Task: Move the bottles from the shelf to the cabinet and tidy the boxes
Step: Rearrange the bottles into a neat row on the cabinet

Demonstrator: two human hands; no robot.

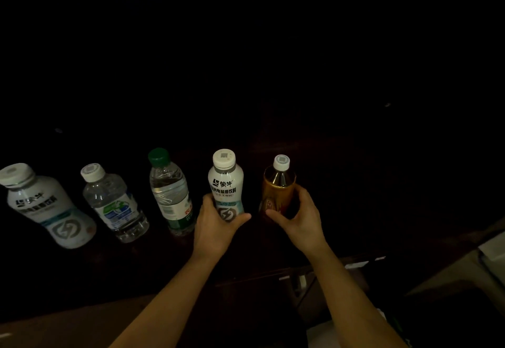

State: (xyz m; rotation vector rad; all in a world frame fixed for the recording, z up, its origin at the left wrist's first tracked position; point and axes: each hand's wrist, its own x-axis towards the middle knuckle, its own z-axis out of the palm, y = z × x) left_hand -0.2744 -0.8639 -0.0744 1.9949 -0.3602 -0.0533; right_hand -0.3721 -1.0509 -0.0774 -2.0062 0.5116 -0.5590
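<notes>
Several bottles stand in a row on a dark surface. My left hand [216, 224] wraps around the lower part of a white drink bottle [225, 183] with a white cap. My right hand [297, 219] grips an amber tea bottle [278, 186] with a white cap, just to its right. Left of these stand a clear water bottle with a green cap [169, 192], a clear water bottle with a white cap [113, 200], and a second white drink bottle [46, 205] at the far left. All stand upright.
The scene is very dark; the space behind the bottles is black. A pale box-like object [492, 249] shows at the right edge, and a brown edge [68, 317] runs along the lower left.
</notes>
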